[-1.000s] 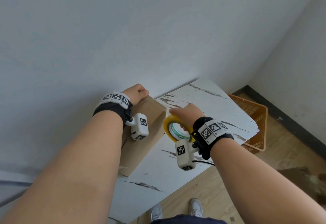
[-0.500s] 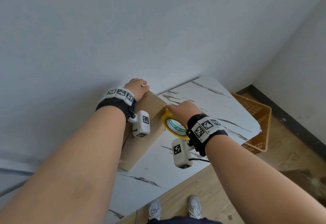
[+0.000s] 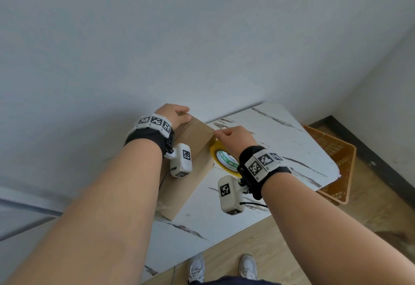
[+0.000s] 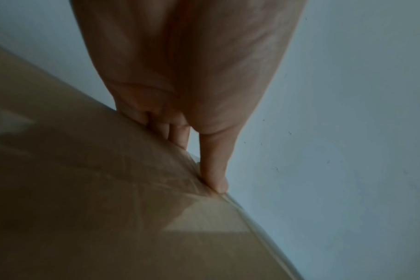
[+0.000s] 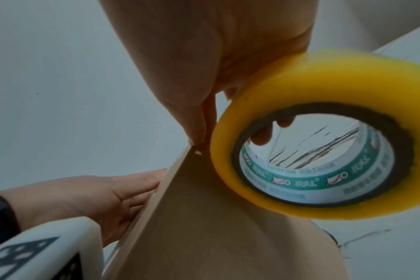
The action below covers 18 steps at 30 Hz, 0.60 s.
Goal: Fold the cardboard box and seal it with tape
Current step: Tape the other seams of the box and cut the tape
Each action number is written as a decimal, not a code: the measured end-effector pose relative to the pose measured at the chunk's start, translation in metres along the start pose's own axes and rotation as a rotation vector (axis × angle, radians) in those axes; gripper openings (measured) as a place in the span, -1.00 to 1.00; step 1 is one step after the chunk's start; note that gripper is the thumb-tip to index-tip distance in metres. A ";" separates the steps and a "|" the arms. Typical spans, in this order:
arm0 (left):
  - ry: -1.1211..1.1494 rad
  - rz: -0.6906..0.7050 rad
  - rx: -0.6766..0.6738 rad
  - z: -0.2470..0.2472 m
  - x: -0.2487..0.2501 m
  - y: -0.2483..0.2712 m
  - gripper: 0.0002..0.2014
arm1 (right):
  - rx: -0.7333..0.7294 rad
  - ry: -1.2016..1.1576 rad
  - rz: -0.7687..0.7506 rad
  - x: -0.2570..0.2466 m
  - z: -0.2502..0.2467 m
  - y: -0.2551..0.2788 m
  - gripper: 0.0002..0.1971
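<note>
Box (image 3: 193,150) sits on the worktop (image 3: 280,132), left side, hard against the wall (image 3: 202,37); long brown slab running near to far. Left forearm and wrist camera cover much of its left part, near corner partly hidden. Clear film shows along the far top edge in the left wrist view, too dim to say how far it runs.

Left hand (image 3: 173,114) is at the far left corner of the box, fingers (image 4: 213,170) straight, pressing on the top edge by the wall.

Right hand (image 3: 233,138) is at the far right corner, thumb and forefinger pinched together right at the box edge. Cannot make out what is between them. Yellow tape (image 3: 225,159) hangs under that hand just right of the box; other fingers show through its core (image 5: 316,161). Wrist strap hides the near part of the roll.

Orange crate (image 3: 334,163) on the floor (image 3: 370,206) right of the worktop, partly cut by its edge. Shoes (image 3: 197,269) at the bottom.
</note>
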<state>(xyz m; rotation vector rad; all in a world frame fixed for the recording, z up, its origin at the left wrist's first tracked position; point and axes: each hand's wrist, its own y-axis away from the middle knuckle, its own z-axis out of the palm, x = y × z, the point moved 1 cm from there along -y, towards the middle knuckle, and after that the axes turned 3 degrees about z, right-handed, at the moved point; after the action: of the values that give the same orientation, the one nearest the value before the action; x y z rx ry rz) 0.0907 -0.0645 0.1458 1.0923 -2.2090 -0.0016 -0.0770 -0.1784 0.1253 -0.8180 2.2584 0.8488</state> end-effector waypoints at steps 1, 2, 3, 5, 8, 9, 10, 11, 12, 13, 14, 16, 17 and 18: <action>0.017 -0.007 0.005 0.000 -0.001 0.000 -0.60 | -0.006 -0.003 0.004 0.000 0.001 -0.001 -0.62; 0.028 -0.015 0.006 0.000 -0.001 0.000 -0.60 | -0.012 0.002 0.001 0.001 0.001 -0.002 -0.63; 0.025 -0.018 0.005 0.000 0.001 -0.001 -0.60 | -0.024 0.007 -0.006 0.001 0.000 -0.002 -0.66; -0.060 -0.022 -0.009 0.001 0.008 -0.002 -0.59 | -0.071 -0.009 -0.021 0.001 -0.004 -0.003 -0.78; -0.237 0.058 0.082 0.001 0.026 -0.004 -0.60 | -0.091 -0.007 -0.009 0.002 -0.009 -0.004 -0.55; -0.231 0.111 0.095 0.003 0.034 -0.003 -0.62 | -0.094 -0.017 0.005 0.002 -0.010 -0.006 -0.52; -0.207 0.166 0.062 0.006 0.041 -0.002 -0.66 | -0.097 -0.033 0.013 0.003 -0.012 -0.007 -0.53; -0.195 0.211 -0.013 0.010 0.047 0.001 -0.72 | -0.101 -0.051 0.025 0.006 -0.013 -0.008 -0.56; -0.213 0.230 -0.104 0.015 0.051 0.005 -0.76 | -0.102 -0.064 0.035 0.008 -0.014 -0.009 -0.60; -0.249 0.232 -0.169 0.020 0.054 0.008 -0.77 | -0.106 -0.068 0.052 0.011 -0.016 -0.009 -0.64; -0.276 0.223 -0.194 0.022 0.055 0.009 -0.78 | -0.108 -0.065 0.070 0.014 -0.017 -0.010 -0.67; -0.254 0.205 -0.184 0.022 0.055 0.008 -0.79 | -0.111 -0.048 0.098 0.020 -0.021 -0.011 -0.73; -0.233 0.199 -0.184 0.021 0.054 0.006 -0.79 | -0.105 -0.047 0.105 0.022 -0.024 -0.012 -0.75; -0.224 0.189 -0.183 0.020 0.054 0.006 -0.78 | -0.094 -0.057 0.102 0.024 -0.025 -0.014 -0.75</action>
<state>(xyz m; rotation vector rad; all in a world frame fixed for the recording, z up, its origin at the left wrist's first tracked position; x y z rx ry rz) 0.0524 -0.1043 0.1624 0.8133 -2.4487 -0.2509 -0.0900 -0.2133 0.1196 -0.7155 2.2396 1.0188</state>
